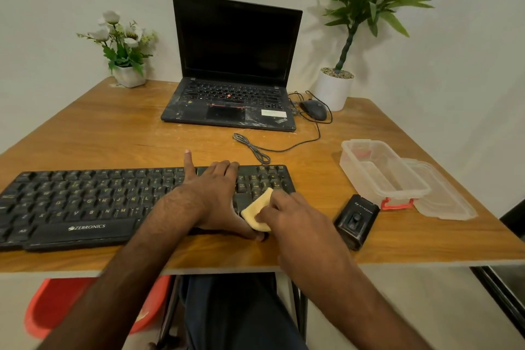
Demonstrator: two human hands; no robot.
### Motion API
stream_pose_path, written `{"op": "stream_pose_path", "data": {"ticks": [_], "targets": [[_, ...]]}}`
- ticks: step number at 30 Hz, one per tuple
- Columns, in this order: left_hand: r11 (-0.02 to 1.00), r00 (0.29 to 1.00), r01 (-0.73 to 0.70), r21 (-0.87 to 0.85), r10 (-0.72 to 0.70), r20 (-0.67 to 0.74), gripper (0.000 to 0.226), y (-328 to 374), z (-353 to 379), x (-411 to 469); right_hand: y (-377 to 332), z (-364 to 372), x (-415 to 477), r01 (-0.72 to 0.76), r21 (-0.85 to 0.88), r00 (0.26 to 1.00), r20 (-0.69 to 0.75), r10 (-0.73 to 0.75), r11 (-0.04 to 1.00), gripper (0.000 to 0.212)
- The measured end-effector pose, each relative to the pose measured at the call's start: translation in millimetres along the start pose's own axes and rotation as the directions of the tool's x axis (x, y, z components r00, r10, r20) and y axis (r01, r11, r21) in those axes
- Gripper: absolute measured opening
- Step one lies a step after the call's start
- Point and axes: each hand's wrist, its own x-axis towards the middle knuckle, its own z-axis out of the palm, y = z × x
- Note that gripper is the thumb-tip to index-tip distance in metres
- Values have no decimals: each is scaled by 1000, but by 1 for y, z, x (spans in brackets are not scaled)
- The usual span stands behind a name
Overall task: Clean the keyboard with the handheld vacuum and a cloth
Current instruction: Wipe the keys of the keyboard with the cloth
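Black keyboard [85, 202] flat, folded yellow cloth [257, 209] on its right end, black handheld vacuum [356, 220] nearby.

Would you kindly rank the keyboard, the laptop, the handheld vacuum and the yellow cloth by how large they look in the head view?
1. keyboard, though it is nearer the camera, so its lead over the laptop is unsure
2. laptop
3. handheld vacuum
4. yellow cloth, partly under the right hand
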Motion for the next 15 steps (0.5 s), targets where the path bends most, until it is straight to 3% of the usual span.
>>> {"op": "stream_pose_path", "data": {"ticks": [6, 11, 15], "targets": [[1000, 1000, 12, -14, -11, 5, 149, -4, 3, -1, 12, 7, -2, -157, 33, 978, -132, 160, 987, 50], [1000, 1000, 14, -10, -14, 6, 149, -3, 3, 0, 10, 18, 3, -301, 77, 919, -244, 310, 951, 48], [1000, 1000, 0, -9, 0, -21, 142, -3, 2, -1, -9, 44, -1, -142, 17, 953, -269, 142, 990, 61]]}}
